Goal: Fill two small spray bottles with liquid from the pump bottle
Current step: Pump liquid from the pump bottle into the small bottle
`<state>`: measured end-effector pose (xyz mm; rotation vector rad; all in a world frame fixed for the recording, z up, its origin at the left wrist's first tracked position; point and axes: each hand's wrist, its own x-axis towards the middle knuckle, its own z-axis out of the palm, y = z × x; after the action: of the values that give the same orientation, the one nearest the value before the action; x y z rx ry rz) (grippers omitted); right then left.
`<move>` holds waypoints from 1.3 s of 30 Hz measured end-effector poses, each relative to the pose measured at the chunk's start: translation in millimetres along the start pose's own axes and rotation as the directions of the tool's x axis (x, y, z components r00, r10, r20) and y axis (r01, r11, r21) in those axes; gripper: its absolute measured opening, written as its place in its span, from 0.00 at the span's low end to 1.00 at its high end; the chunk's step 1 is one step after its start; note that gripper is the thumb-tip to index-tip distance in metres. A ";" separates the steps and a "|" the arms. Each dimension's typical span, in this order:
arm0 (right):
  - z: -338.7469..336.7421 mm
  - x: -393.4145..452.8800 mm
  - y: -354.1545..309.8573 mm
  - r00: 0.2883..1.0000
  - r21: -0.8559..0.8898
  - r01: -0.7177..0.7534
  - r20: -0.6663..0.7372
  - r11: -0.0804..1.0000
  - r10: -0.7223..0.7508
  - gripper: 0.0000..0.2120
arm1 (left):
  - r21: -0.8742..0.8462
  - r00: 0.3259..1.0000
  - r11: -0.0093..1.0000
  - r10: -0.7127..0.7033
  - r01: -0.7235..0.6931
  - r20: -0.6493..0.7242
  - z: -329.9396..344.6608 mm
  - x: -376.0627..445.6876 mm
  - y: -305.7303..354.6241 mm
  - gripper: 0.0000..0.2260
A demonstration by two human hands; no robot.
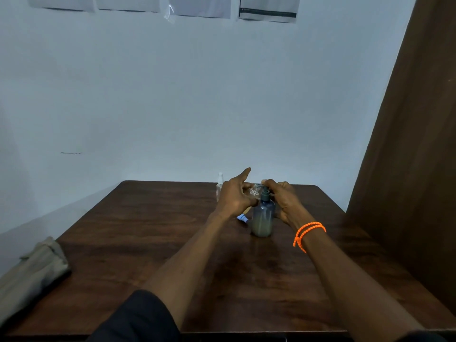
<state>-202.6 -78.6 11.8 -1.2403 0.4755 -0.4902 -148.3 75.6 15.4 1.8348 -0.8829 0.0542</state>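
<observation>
A grey-blue pump bottle [263, 218] stands upright on the dark wooden table [148, 243], partly filled with yellowish liquid. My right hand [286, 201] is closed around its dark pump head and right side. My left hand [234, 193] holds a small clear spray bottle [254, 190] tilted at the pump's spout, with the index finger pointing out. A second small spray bottle [219, 185] with a white cap stands upright behind my left hand. A small white and blue spray cap [243, 218] lies on the table left of the pump bottle.
A folded beige cloth [34, 270] lies at the table's left edge. A pale wall rises behind the table, and a brown curtain [407, 169] hangs at the right. An orange bead bracelet [308, 233] circles my right wrist.
</observation>
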 end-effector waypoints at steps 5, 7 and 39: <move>-3.0 8.0 -6.0 1.000 -0.073 -0.020 0.003 0.997 0.020 0.18 | 0.011 1.000 1.000 0.009 -0.009 -0.012 -0.3 4.6 -3.5 0.48; -1.3 13.6 0.0 1.000 -0.044 -0.018 -0.002 0.999 0.018 0.21 | 0.000 1.000 1.000 0.014 -0.014 -0.010 0.8 7.0 -6.6 0.48; 5.7 8.1 5.4 1.000 0.016 0.019 0.004 1.000 -0.019 0.24 | -0.010 1.000 1.000 -0.007 0.006 -0.023 -2.1 0.4 -6.9 0.47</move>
<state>-192.3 -77.7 7.5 -1.2308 0.4558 -0.5061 -143.2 78.4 11.1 1.8241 -0.8594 0.0669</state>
